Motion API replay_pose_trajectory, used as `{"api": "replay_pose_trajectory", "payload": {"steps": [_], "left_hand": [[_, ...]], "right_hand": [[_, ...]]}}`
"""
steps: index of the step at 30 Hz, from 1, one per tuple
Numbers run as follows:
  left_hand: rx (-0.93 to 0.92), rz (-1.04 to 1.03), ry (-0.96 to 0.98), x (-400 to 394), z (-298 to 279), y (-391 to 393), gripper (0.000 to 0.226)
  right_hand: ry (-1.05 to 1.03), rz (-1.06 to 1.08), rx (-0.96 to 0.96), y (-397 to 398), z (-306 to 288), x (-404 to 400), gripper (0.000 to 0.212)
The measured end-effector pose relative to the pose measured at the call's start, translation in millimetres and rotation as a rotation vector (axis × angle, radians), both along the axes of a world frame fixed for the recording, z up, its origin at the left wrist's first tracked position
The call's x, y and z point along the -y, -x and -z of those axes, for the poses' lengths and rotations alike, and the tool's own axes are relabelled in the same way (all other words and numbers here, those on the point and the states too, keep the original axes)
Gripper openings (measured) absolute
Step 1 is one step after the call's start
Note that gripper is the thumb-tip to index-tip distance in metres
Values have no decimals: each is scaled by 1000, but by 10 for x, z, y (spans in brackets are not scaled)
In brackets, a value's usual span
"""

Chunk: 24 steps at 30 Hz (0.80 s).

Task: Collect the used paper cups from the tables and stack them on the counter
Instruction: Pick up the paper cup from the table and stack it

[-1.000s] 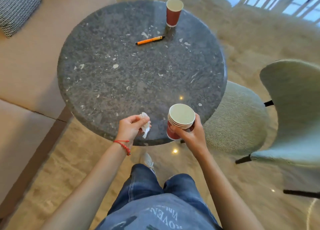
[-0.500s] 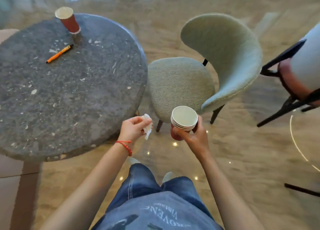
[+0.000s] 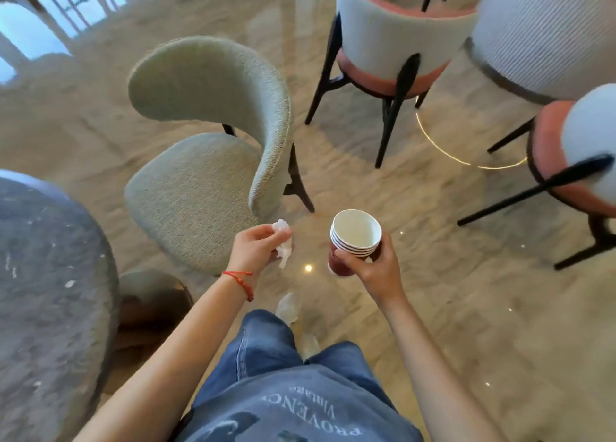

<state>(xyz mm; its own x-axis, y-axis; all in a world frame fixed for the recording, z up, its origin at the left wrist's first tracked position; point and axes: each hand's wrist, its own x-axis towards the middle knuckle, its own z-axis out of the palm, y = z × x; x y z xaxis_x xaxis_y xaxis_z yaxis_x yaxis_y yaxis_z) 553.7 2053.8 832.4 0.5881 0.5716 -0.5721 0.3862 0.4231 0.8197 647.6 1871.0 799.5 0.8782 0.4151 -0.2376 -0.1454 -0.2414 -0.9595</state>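
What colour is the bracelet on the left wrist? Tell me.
Red bracelet, clearest in the head view.

Looks like a café or hotel lounge w/ several seating groups, not a home. A round dark stone table [image 3: 50,291] sits at the left edge, a green upholstered chair [image 3: 206,148] just beside it, and pink-and-white chairs [image 3: 393,41] w/ black legs are grouped at the top right. Glossy marble-look floor [image 3: 466,308] throughout, big windows [image 3: 40,15] top left, plus a stack of red paper cups [image 3: 353,245] in hand.

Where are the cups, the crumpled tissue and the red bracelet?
stack of paper cups [image 3: 354,245]: head view, on the stacked rims.
tissue [image 3: 284,249]: head view, on the crumpled white part.
red bracelet [image 3: 240,279]: head view, on the cord at the wrist.
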Motion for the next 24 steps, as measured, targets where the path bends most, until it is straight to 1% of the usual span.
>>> {"api": "replay_pose_trajectory", "payload": {"steps": [7,10,12,18,24], "left_hand": [[-16,325,-6,-46,31,-966,7],[-18,428,-10,-81,80,-1343,12],[-32,479,-12,-89,116,-1573,9],[-84,555,6,-67,139,-2226,10],[-74,511,9,52,75,-3003,8]], "right_hand": [[12,315,7,-309,35,157,62],[20,411,10,-465,43,169,63],[29,459,14,-570,42,179,64],[21,553,1,-1046,29,235,63],[16,499,10,-1909,16,331,64]]}}
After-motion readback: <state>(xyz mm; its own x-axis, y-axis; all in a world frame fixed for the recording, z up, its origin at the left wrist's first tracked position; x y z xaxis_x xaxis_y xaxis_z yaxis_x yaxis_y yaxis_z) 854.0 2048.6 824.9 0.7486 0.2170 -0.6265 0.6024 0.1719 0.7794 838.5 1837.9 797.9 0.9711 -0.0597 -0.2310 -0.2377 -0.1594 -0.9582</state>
